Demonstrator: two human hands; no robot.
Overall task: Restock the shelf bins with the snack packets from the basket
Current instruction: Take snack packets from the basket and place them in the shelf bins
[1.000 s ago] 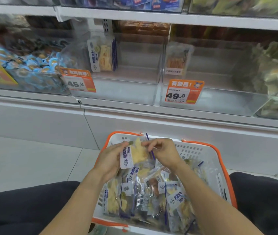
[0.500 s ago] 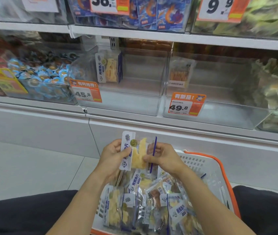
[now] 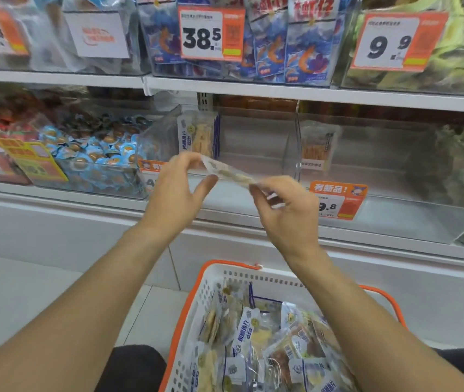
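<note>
While packet (image 3: 229, 172) is held raised in front of the lower shelf, step judged as transfer from basket (image 3: 197, 301) to clear bin (image 3: 253, 137); placement not yet done. Packet seen nearly edge-on, tilted, upper-left end pinched by left hand (image 3: 178, 190) between thumb and fingertips, lower-right end pinched by right hand (image 3: 284, 206); remaining fingers of both hands loosely curled, nothing else held. Packet spans the gap between the two hands, fully clear of basket, hovering just before the bin's front wall beside orange price tag (image 3: 151, 171), partly hidden behind left hand. One matching fish-slice packet (image 3: 197, 135) already upright at the bin's back left; rest of that bin looks bare. Neighbouring bin (image 3: 366, 154) to the right holds a different strip-snack packet (image 3: 317, 145), so likely not the target. Next move judged to need: lift over front wall, turn upright, label forward, set beside the standing one. Many more packets left in basket below, so task judged early
</note>
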